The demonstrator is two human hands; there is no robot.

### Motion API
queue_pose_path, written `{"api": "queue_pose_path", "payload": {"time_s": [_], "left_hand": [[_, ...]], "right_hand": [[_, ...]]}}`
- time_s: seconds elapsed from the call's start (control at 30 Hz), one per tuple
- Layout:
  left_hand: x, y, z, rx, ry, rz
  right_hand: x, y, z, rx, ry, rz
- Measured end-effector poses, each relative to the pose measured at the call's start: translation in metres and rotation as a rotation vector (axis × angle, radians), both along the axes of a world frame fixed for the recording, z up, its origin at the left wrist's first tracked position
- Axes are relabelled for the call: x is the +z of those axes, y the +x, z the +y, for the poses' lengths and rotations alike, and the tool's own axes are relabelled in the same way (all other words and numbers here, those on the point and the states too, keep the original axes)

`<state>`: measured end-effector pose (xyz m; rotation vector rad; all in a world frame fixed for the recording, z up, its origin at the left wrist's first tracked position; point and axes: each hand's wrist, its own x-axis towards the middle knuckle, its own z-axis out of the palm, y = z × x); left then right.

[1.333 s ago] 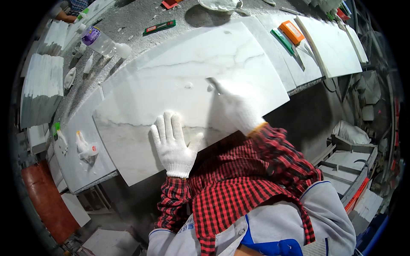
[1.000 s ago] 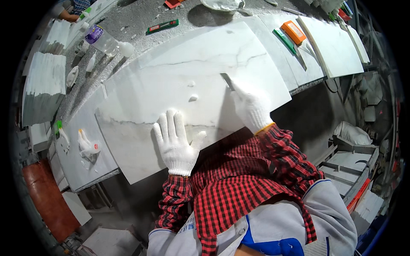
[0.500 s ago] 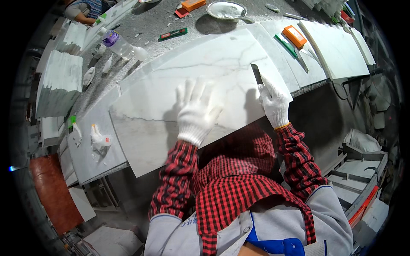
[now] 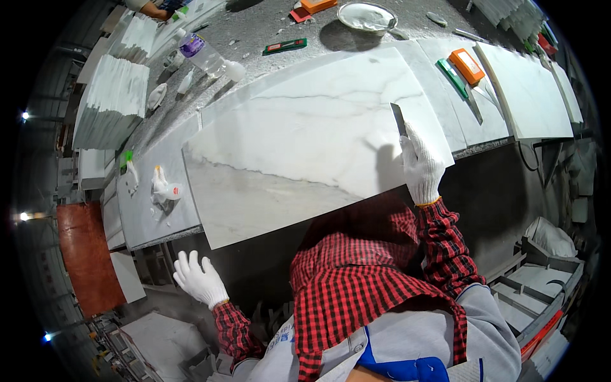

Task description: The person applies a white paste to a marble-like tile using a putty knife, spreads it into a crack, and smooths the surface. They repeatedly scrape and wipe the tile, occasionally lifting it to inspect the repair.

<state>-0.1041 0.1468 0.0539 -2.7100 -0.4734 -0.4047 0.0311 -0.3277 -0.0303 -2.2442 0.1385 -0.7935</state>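
Note:
A large white marble tile (image 4: 299, 146) with grey veins lies in front of me, its near edge jutting over the worktop's front. My left hand (image 4: 199, 278), in a white knit glove, is off the tile, past its near left corner, fingers apart and holding nothing. Close to the tile's right edge, my gloved right hand (image 4: 422, 162) grips a flat dark metal scraper blade (image 4: 398, 119), which points away from me. The blade's lower part is hidden by the fingers. A shadow of hand and blade falls on the tile beside them.
Beyond the tile are a bowl of white paste (image 4: 366, 17), a green utility knife (image 4: 285, 46) and a plastic bottle (image 4: 202, 54). An orange box (image 4: 466, 66) and a green-handled scraper (image 4: 453, 77) lie at right. Stacked tiles (image 4: 111, 105) stand left, near a crumpled plastic bag (image 4: 164, 190).
My left hand has lifted off the tile and swung down to the left, past its near edge. The right hand still holds the blade. The whole view has shifted somewhat.

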Motion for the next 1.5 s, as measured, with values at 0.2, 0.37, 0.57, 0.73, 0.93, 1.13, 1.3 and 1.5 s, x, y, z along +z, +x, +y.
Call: {"api": "queue_pose_path", "payload": {"time_s": [0.2,0.37,0.57,0.73,0.93,1.13,1.3,1.5], "left_hand": [[-0.021,0.062,-0.086,-0.397,-0.39,-0.121],[-0.042,0.111,-0.154,-0.661,-0.445,0.035],[-0.067,0.158,-0.125,-0.448,-0.26,0.064],[-0.07,0.246,-0.131,-0.638,-0.278,-0.006],[-0.061,0.262,-0.211,-0.956,-0.451,0.2],[-0.074,0.216,-0.204,-0.733,-1.476,-0.284],[-0.081,0.197,-0.201,-0.441,-1.766,-0.69],[-0.099,0.268,-0.255,-0.665,-1.912,-0.66]], "right_hand": [[-0.003,0.002,0.001,0.029,0.053,-0.002],[0.003,0.001,0.0,0.004,0.056,0.048],[-0.002,0.002,0.0,-0.01,-0.012,0.01],[-0.002,0.004,0.004,-0.003,0.02,-0.052],[-0.003,0.008,0.001,-0.001,-0.087,-0.102],[0.009,0.002,-0.005,0.098,0.199,0.194],[0.04,0.007,-0.015,0.182,0.476,0.582],[0.043,0.017,-0.011,0.222,0.361,0.628]]}}
